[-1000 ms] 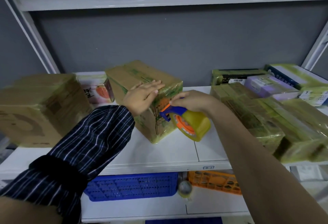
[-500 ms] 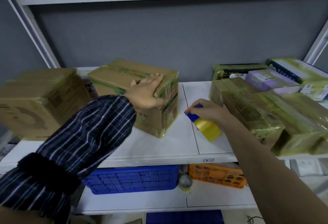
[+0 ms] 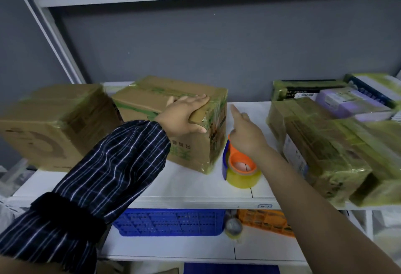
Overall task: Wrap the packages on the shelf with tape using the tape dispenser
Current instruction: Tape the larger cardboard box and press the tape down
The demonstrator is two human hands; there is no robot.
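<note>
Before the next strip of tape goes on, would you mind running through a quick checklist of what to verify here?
1. Tape dispenser within reach: ok, it sits on the shelf beside the box.
2. Dispenser gripped: not ok, the right hand hovers above it with fingers spread.
3. Box steadied: ok, the left hand lies flat across its top front edge.
4. Box fully on the shelf: ok.
5. Loose tape end ready: cannot tell.
6. Room to work: ok, bare shelf lies between the box and the wrapped packages on the right.
</note>
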